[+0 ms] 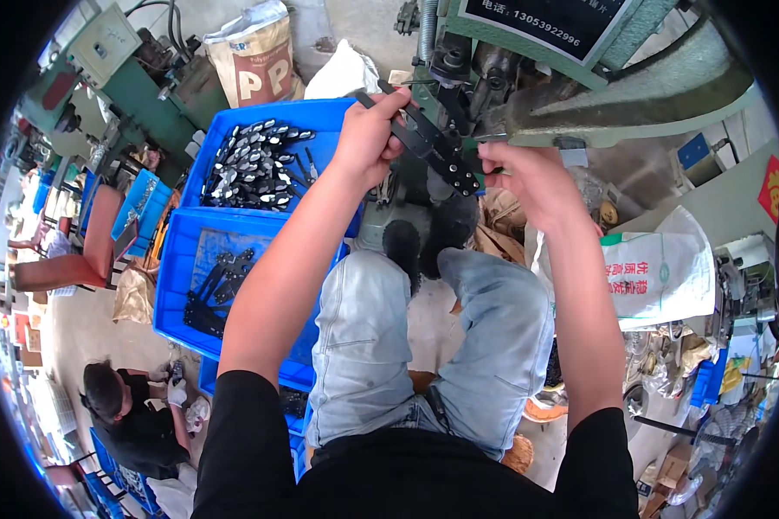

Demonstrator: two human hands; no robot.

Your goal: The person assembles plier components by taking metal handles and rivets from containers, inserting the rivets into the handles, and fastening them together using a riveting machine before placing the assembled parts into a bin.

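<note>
My left hand (370,138) is wrapped round a black, riveted plier-like tool (439,156) in front of a green machine. The tool's two long arms point up and left past my fingers. Several bright rivet heads dot its lower right end, which lies close under the machine's vertical spindle (452,65). My right hand (528,177) is just right of that end, thumb and fingers pinched together. Whatever it holds, if anything, is hidden. A blue bin (201,164) to the left carries many black and silver metal pieces (255,164).
A second blue bin (171,285) with black parts (225,290) stands nearer. Behind is a paper sack (255,56); at right hang a heavy machine arm (623,108) and a white woven sack (666,268). Another person (134,415) works at lower left.
</note>
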